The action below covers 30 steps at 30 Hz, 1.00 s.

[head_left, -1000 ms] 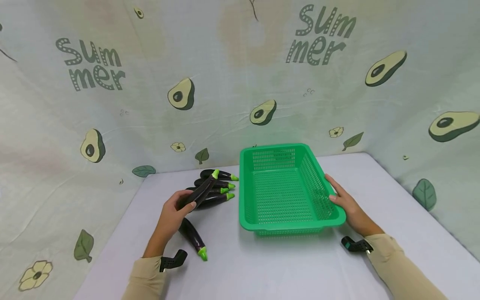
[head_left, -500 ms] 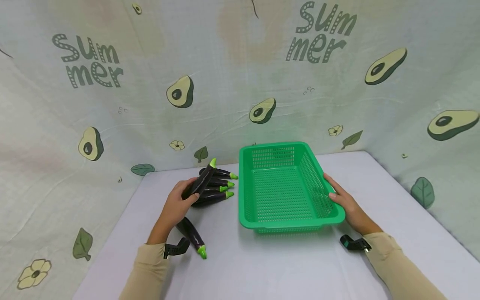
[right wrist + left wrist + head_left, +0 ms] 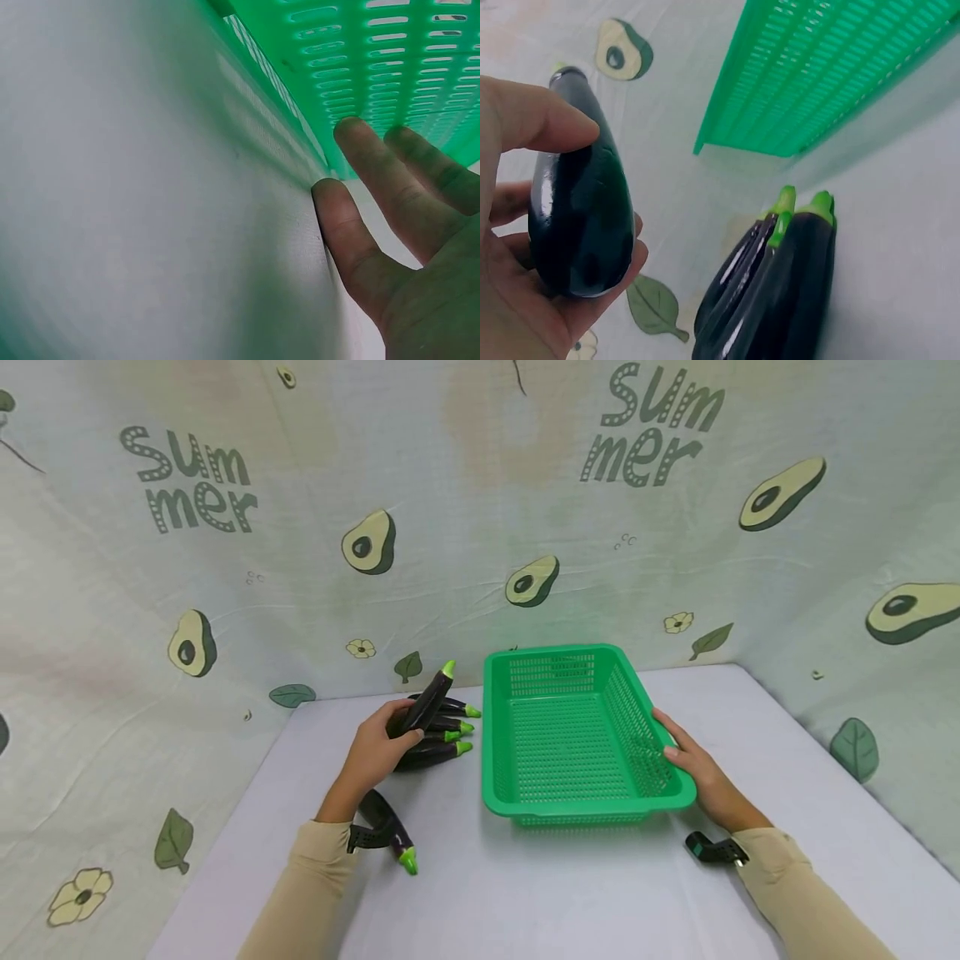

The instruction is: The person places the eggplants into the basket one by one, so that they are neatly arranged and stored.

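My left hand (image 3: pixel 378 745) grips a dark purple eggplant (image 3: pixel 429 703) round its body, raised above the table with its green stem tilted up and away. In the left wrist view the thumb lies across this eggplant (image 3: pixel 581 217). Behind it, several more eggplants (image 3: pixel 431 755) lie side by side, stems to the right. Another eggplant (image 3: pixel 390 828) rests nearer, partly behind the left wrist. A green perforated plastic basket (image 3: pixel 562 810) stands to the right. My right hand (image 3: pixel 708 781) holds its right side, thumb over the rim; several fingertips (image 3: pixel 352 133) meet the slotted wall from outside.
A white-covered table (image 3: pixel 555 902) lies beneath everything. A cloth backdrop (image 3: pixel 450 485) printed with avocados and lettering rises behind the table and along the sides. The basket's left wall stands close to the stems of the grouped eggplants.
My left hand has moved away and to the right, carrying the eggplant higher over the group, its stem end tilted further up. The right hand and the basket stay in place.
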{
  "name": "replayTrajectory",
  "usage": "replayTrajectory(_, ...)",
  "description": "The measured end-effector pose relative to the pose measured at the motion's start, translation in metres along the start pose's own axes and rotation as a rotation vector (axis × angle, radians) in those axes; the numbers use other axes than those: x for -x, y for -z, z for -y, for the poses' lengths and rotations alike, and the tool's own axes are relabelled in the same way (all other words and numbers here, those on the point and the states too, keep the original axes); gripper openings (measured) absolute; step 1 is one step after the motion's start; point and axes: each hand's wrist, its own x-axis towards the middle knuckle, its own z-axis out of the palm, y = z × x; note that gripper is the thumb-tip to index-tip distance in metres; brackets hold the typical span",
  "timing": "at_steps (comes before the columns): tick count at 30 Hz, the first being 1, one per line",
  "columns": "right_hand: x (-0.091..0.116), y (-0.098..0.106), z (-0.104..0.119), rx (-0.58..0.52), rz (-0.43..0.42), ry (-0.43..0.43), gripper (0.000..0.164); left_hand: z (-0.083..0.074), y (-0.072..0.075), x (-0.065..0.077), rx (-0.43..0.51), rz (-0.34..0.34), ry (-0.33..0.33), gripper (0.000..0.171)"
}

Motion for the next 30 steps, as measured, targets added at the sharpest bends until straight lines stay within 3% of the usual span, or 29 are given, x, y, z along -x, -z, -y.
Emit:
replayTrajectory(7,-0.001,-0.001,-0.001,0.01,0.007,-0.008,0.058,-0.007,-0.004,-0.007,0.067,-0.006,0.025,0.052)
replayTrajectory(15,0.0,0.0,-0.001,0.022,-0.014,0.0,0.057,-0.011,-0.011,-0.018,0.149,0.041,-0.007,0.053)
replayTrajectory(23,0.001,-0.001,0.0,0.011,0.0,-0.001,0.058,-0.019,-0.02,-0.027,0.168,0.045,0.009,0.053)
replayTrajectory(30,0.001,-0.002,0.001,0.002,0.004,-0.015,0.059,-0.031,-0.032,-0.03,0.221,0.069,-0.034,0.054)
